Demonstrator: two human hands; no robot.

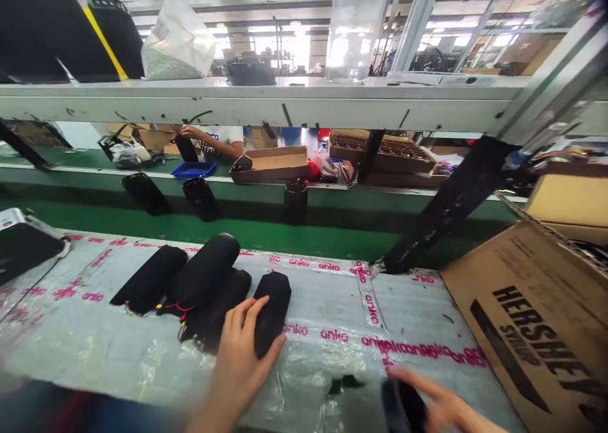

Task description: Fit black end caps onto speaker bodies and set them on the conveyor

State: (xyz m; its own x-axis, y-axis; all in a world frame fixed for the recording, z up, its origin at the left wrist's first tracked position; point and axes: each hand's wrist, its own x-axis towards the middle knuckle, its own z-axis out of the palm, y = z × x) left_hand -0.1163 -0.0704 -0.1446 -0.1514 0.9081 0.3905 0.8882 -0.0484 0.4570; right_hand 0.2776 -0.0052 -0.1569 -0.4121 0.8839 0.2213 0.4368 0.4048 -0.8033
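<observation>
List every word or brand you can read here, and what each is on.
"HERSHEY": on the cardboard box at the right.
"SYRUP": same box, below it.
"anko", repeated in pink: on the tape across the worktable.
Lettering on the co-worker's shirt: too small to read.

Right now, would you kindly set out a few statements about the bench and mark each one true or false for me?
1. The left hand has fingers and thumb on a black cylinder. True.
2. The right hand is empty. False: it holds a dark object, too blurred to identify.
3. Three other cylinders lie left of the one at the left hand. True.
4. The blue tray is nearer than the green strip. False: it is beyond it.
5. The carton at the right is marked SYRUP. True.
</observation>
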